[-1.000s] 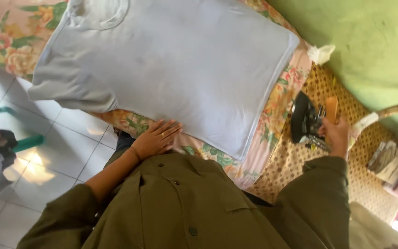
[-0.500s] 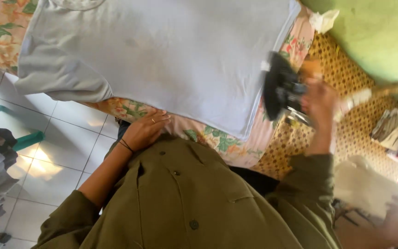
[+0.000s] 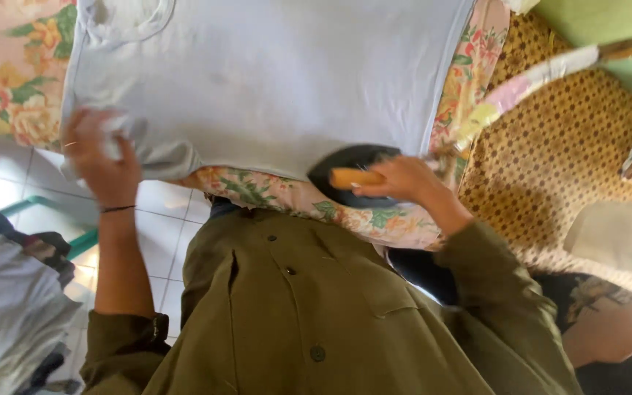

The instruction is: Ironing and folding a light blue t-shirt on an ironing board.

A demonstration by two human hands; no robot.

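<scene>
1. The left hand [image 3: 104, 162] is at the near left corner of a pale blue T-shirt [image 3: 272, 80], its fingers closed on a bunched sleeve [image 3: 159, 155] where the cloth hangs over the edge of the surface.
2. The grip of the left hand is shut on that sleeve; a thin dark band sits round the wrist, and a ring shows on one finger.
3. The right hand [image 3: 400, 179] is at the near right of the shirt, its grip closed round the orange handle [image 3: 356, 178] of a black iron [image 3: 352, 170].
4. The iron sits at the near hem of the shirt, partly on the shirt and partly on the flowered cloth [image 3: 396, 219] beneath it. Whether its plate presses flat cannot be told, as the picture is blurred there.
5. The T-shirt lies spread flat on the surface, neck opening [image 3: 126, 18] at the far left, body running to the right, its hem along the right edge.
6. The flowered cloth covers the surface and shows round the shirt at the left, along the near edge and at the right.
7. Right of the surface lies a woven mat [image 3: 572, 146] with a dotted brown pattern, and past it a green wall [image 3: 608, 18].
8. At the near left, white floor tiles [image 3: 162, 212] show, with a heap of grey clothing [image 3: 9, 307] just beside them.
9. The person wears an olive buttoned shirt [image 3: 309, 314] with long sleeves, the left one pushed up the forearm.
</scene>
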